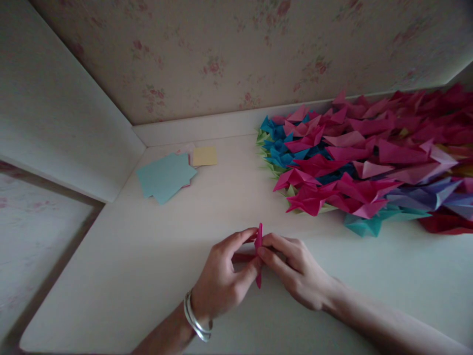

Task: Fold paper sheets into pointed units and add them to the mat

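Observation:
A small folded piece of pink origami paper [259, 234] stands edge-on between my two hands, just above the white table. My left hand [225, 271] grips it from the left with thumb and fingers, and a silver bracelet circles that wrist. From the right, my right hand [295, 266] pinches the same paper between thumb and index finger. Part of the folded paper is hidden behind the fingers, so its full shape cannot be made out.
Many folded paper cranes [354, 158] in pink, blue, green and purple are massed at the back right. Teal paper sheets [166, 175] lie stacked at the back left, beside a small yellow paper [205, 156]. A flowered wall [221, 59] rises behind the white table [111, 276].

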Demonstrator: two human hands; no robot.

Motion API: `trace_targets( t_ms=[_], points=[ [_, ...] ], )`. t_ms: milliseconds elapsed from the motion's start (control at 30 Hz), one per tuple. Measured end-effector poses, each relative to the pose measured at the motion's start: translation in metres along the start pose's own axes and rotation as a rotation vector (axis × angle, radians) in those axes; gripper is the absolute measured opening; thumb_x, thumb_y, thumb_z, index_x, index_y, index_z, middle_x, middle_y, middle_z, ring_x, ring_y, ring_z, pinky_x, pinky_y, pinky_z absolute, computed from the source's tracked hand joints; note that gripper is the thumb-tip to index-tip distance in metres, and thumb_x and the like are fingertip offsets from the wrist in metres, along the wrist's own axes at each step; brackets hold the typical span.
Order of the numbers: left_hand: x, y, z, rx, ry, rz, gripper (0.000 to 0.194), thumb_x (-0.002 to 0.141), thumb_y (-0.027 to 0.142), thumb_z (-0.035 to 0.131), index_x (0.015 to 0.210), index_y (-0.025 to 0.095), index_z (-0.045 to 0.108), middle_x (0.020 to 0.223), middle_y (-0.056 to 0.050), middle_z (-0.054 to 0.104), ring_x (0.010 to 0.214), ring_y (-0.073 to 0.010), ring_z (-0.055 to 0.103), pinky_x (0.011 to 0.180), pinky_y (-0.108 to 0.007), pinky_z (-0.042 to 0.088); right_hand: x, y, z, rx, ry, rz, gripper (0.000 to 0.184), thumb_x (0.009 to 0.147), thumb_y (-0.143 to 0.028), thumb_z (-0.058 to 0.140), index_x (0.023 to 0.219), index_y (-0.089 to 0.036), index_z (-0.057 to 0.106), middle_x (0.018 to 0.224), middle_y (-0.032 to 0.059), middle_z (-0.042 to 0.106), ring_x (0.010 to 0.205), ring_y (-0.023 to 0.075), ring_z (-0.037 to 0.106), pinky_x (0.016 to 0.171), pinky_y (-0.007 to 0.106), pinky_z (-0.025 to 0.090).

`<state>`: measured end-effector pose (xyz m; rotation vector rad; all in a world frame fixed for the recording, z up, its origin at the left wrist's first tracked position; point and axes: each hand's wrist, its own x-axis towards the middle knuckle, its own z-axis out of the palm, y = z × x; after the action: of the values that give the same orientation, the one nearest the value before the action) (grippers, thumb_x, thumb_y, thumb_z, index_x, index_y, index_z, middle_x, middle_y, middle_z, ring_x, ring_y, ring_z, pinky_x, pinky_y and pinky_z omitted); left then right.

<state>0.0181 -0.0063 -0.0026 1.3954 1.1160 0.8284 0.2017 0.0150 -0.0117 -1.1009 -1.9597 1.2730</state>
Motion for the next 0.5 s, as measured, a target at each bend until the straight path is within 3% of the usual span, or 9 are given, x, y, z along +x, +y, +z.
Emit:
trace_targets(
  t_ms=[167,300,500],
  points=[
    [0.001,-0.0014,-0.0014,-0.193,-0.008,-0.048,0.04,0.091,0.017,0.063,0.13,0.022,0.059,0.13,-0.011,0.067,0.116,-0.0288,0.066,0.094,-0.037,0.057,-0.0016,0.0022,0.0018,-0.004,0.008,-0.051,0.019,0.101,-0.025,0.045,0.086,-0.02,0.055,0.076,0.0006,0.06,0.066,0.0141,0.055,0.062,0.026,0.041],
    [0.0035,0.0023,-0.0045,-0.377,-0.014,-0.142,0.043,0.088,0.02,0.07,0.129,0.022,0.06,0.126,-0.011,0.069,0.115,-0.0284,0.066,0.091,-0.035,0.058,-0.0017,-0.0016,-0.0009,0.134,0.014,0.03,0.016,0.101,-0.03,0.049,0.094,-0.02,0.058,0.079,0.0005,0.064,0.069,0.014,0.059,0.064,0.025,0.044],
    [0.0043,0.0033,-0.0069,-0.472,0.002,-0.188,0.043,0.084,0.019,0.075,0.125,0.023,0.064,0.125,-0.008,0.069,0.118,-0.0277,0.064,0.093,-0.033,0.054,0.0025,-0.006,-0.004,0.28,-0.004,0.084,0.017,0.099,-0.034,0.054,0.097,-0.019,0.062,0.081,0.0006,0.067,0.071,0.0139,0.061,0.064,0.023,0.046]
  ],
)
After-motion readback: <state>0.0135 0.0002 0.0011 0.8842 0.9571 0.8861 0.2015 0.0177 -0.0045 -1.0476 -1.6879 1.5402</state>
